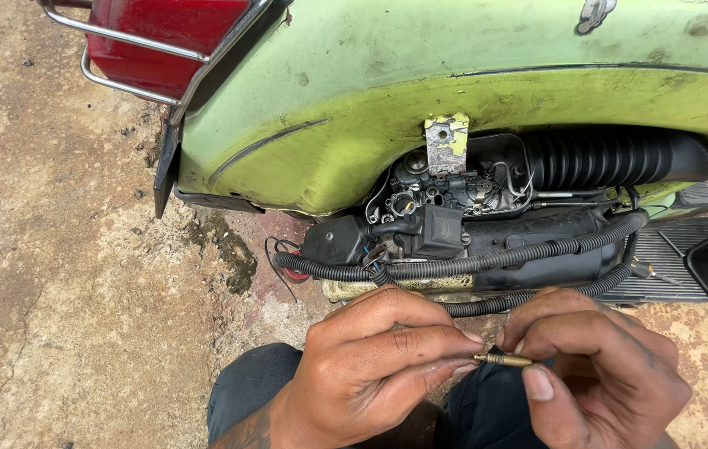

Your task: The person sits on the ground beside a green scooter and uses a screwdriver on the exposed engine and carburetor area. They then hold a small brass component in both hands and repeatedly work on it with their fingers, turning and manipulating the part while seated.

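You are squatting in an open-air repair spot, the kind of roadside or yard workshop where scooters get fixed on the ground. The floor (71, 274) under you is rough, cracked concrete, stained with dark oily patches and scattered grit. Right in front of you stands an old green scooter (420, 75) with worn, chipped paint, its side cover off so the engine bay (454, 199) lies exposed: carburettor, black ribbed hoses and loose wiring. Its red tail light (163, 33) with a chrome guard sits at the upper left.
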